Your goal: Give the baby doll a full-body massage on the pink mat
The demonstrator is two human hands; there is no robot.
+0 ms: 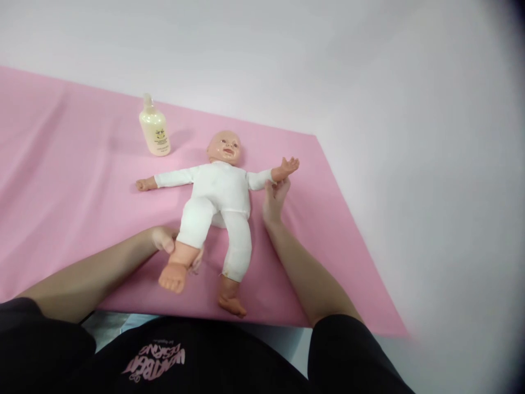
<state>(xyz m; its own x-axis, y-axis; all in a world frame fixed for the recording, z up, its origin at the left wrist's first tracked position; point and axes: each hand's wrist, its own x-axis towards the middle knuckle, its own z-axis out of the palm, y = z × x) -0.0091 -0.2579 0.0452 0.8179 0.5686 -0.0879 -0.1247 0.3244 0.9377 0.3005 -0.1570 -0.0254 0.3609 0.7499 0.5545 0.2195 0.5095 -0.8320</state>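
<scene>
A baby doll [221, 189] with a white cloth body and plastic head, hands and feet lies on its back on the pink sheet [102, 213]. My left hand [164, 239] is wrapped under the doll's leg at the left, just above the foot, and that leg is raised off the sheet. Some of its fingers show on the far side of the ankle; the rest are hidden behind the leg. At the doll's arm on the right, my right hand [275, 201] grips the wrist from below, thumb and fingers around it.
A pump bottle [155, 131] of pale yellow liquid stands on the sheet, left of the doll's head. The sheet's edge runs along a white wall [262, 65] at the back. Its right edge slants down toward my right arm.
</scene>
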